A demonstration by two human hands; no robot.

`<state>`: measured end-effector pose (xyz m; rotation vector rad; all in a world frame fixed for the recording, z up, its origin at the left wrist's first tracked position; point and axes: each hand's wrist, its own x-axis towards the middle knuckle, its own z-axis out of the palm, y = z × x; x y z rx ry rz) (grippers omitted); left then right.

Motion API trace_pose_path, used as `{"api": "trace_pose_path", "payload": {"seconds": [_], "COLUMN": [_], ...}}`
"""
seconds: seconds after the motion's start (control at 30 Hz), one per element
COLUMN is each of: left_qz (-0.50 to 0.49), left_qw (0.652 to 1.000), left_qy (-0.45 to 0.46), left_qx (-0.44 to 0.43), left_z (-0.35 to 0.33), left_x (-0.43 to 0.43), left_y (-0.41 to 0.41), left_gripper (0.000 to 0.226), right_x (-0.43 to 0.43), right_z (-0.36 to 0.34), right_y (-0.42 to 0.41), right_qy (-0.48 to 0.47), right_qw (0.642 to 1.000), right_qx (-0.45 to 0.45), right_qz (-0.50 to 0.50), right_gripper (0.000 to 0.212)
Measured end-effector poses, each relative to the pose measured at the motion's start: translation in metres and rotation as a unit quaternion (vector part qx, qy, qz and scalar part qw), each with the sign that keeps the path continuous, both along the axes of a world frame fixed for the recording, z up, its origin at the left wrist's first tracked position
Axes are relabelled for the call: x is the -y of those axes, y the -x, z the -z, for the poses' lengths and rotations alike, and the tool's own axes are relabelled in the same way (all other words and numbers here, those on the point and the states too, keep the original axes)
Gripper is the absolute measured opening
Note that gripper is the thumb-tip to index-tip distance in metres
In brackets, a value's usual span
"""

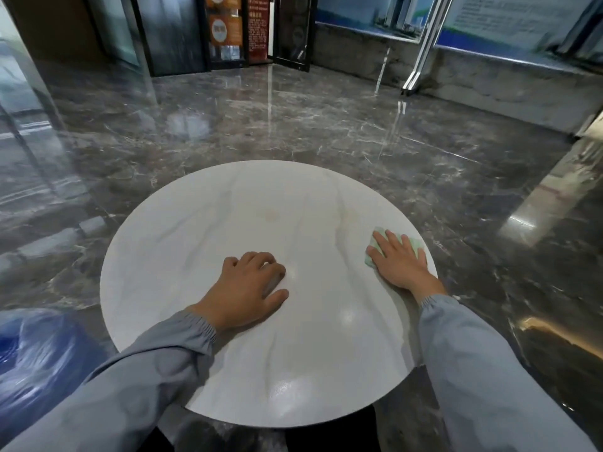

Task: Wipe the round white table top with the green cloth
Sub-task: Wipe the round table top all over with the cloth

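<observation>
The right hand (399, 262) lies flat on the green cloth (372, 252), fingers spread out and pressing it down. It is not closed around the cloth; the palm just sits on top. The cloth is small and pale green, and bits of it peek out past the fingertips and by the thumb side. It sits on the table (228, 216), close to the table's right edge.

The left hand (248, 288) rests on the table too, near the middle, a bit toward the person's side. Its fingers are curled under a little and it holds nothing. The two hands are well apart.

Both arms wear grey sleeves (483, 370) with stretchy cuffs at the wrists.

The table is round and white, with faint grey lines running across it like marble. A pale brownish mark shows on the table past the hands, toward the far side. Light shines off the top in a few spots.

All around the table is a dark, shiny stone floor (326, 119). To the left of the table, low down, is something blue (36, 360) and blurry. Far behind the table stand dark glass doors (173, 34) and a board with orange posters (225, 27).
</observation>
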<state>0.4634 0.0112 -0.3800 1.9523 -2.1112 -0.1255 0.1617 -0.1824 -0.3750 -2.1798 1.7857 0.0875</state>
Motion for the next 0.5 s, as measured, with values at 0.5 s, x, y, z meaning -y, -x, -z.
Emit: {"api": "trace_pose_path", "payload": {"seconds": [0.5], "left_qz": [-0.005], "left_qw": [0.997], "left_qy": [0.075], "left_qx": [-0.009], "left_z": [0.019], "left_x": [0.005], "left_y": [-0.005], "left_gripper": [0.038], "right_x": [0.004], "right_z": [0.005], "right_y": [-0.142], "right_qy": [-0.003], "right_qw": [0.978], "right_qx": [0.017], "right_qz": [-0.208], "right_gripper": [0.063]}}
